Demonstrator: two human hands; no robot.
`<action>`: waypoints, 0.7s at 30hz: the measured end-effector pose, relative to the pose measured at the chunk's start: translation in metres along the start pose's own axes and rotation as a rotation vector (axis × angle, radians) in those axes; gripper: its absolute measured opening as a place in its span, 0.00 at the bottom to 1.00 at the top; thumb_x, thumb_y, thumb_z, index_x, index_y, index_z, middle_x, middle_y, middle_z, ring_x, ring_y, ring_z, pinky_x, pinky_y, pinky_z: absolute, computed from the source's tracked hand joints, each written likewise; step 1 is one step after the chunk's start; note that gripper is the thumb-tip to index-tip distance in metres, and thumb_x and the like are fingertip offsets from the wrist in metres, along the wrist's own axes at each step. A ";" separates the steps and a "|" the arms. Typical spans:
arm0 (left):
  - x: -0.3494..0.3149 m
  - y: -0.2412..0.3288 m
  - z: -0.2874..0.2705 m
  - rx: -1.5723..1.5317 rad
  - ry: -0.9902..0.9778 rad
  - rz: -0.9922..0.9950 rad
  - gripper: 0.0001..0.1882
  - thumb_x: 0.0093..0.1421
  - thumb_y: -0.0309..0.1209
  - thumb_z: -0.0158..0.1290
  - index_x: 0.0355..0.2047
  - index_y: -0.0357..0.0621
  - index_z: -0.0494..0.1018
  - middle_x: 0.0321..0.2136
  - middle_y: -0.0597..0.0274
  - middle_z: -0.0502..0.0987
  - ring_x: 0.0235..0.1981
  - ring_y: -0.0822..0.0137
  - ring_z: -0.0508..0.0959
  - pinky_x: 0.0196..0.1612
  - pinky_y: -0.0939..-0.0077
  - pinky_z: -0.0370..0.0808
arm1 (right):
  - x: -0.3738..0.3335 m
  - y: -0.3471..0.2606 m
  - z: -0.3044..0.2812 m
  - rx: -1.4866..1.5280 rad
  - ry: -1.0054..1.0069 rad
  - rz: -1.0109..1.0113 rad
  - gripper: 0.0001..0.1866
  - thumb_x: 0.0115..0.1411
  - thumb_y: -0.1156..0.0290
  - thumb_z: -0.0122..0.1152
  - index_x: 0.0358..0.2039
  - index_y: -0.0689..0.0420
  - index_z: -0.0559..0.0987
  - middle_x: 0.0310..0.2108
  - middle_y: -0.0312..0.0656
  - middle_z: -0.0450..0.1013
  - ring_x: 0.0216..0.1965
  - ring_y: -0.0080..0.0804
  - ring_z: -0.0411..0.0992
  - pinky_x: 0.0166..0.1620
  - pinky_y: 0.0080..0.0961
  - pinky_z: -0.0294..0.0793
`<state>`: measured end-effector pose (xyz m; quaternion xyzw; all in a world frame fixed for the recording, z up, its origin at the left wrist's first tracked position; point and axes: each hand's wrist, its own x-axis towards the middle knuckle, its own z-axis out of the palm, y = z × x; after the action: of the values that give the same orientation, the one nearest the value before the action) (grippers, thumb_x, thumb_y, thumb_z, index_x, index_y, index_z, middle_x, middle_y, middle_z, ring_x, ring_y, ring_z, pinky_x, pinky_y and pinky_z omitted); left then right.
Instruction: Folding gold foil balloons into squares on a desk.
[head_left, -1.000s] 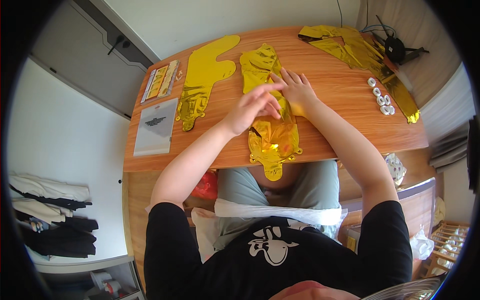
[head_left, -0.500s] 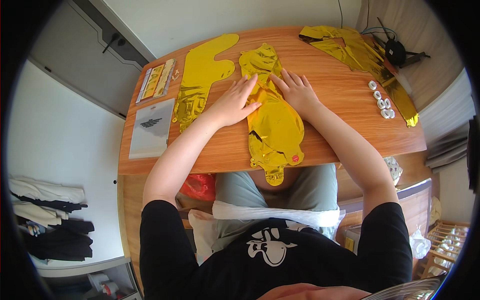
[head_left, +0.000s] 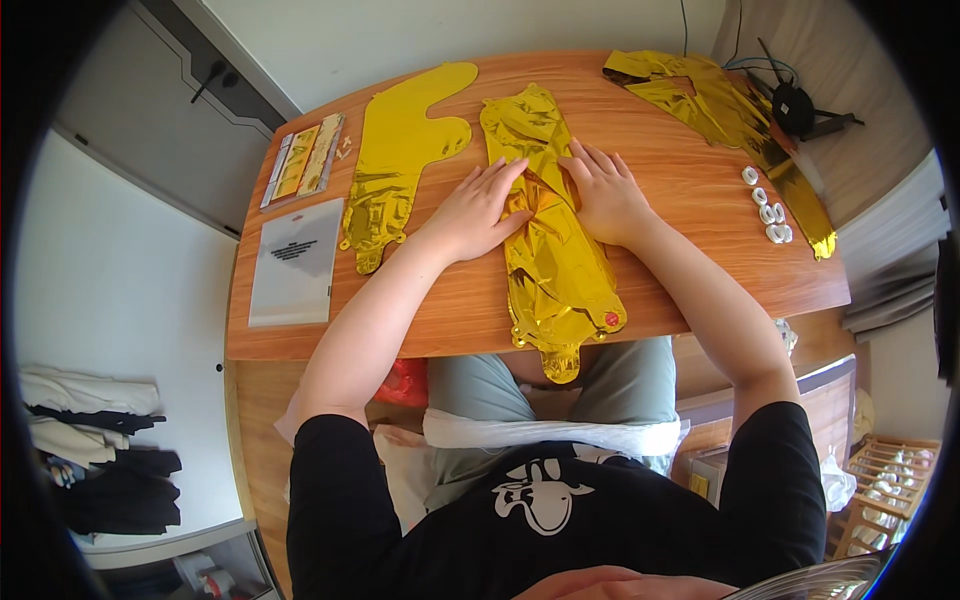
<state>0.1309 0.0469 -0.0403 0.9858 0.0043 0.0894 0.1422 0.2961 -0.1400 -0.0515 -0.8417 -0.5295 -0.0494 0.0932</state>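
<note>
A crinkled gold foil balloon (head_left: 565,265), deflated, lies lengthwise in front of me. Its near end, with a small tab and a red round mark, hangs slightly past the table's front edge. My left hand (head_left: 478,215) rests along its left side, fingers stretched out and thumb on the foil. Across from it, my right hand (head_left: 606,198) lies flat on the right side with its fingers extended. Creases gather in the foil between the two hands. Left of it lies another flat gold foil balloon (head_left: 405,140) with a curved top, untouched.
The wooden table (head_left: 690,220) also carries a gold foil balloon (head_left: 735,115) at the far right, several white ribbon rolls (head_left: 768,212), and a black router (head_left: 792,105). On the left are a clear plastic sleeve (head_left: 295,265), a printed packet (head_left: 303,162) and small pale pieces (head_left: 345,147).
The near part of the middle balloon looks narrower and less rounded on its right side. Both hands stay on it, lying slightly nearer to me and farther right. The view has shifted a little.
</note>
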 end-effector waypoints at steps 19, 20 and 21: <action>-0.002 -0.012 0.003 -0.021 -0.006 0.046 0.34 0.71 0.52 0.50 0.69 0.46 0.60 0.74 0.48 0.55 0.74 0.47 0.56 0.76 0.52 0.52 | 0.006 0.015 -0.022 0.178 -0.092 -0.027 0.30 0.70 0.52 0.51 0.70 0.44 0.68 0.75 0.46 0.55 0.75 0.46 0.51 0.73 0.49 0.47; -0.001 -0.011 0.003 -0.020 -0.008 0.046 0.34 0.71 0.52 0.50 0.69 0.46 0.60 0.74 0.48 0.55 0.74 0.47 0.56 0.76 0.52 0.52 | 0.006 0.017 -0.026 0.198 -0.118 -0.022 0.29 0.70 0.52 0.52 0.70 0.44 0.69 0.75 0.45 0.55 0.75 0.46 0.51 0.73 0.49 0.48; -0.001 -0.010 0.002 0.002 -0.030 0.048 0.35 0.71 0.52 0.50 0.71 0.47 0.59 0.74 0.48 0.54 0.74 0.47 0.56 0.76 0.52 0.52 | 0.006 0.020 -0.028 0.219 -0.143 -0.016 0.29 0.70 0.53 0.52 0.70 0.44 0.70 0.75 0.45 0.55 0.75 0.45 0.52 0.73 0.49 0.48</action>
<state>0.1308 0.0561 -0.0453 0.9870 -0.0214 0.0780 0.1389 0.3174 -0.1488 -0.0254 -0.8238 -0.5436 0.0681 0.1460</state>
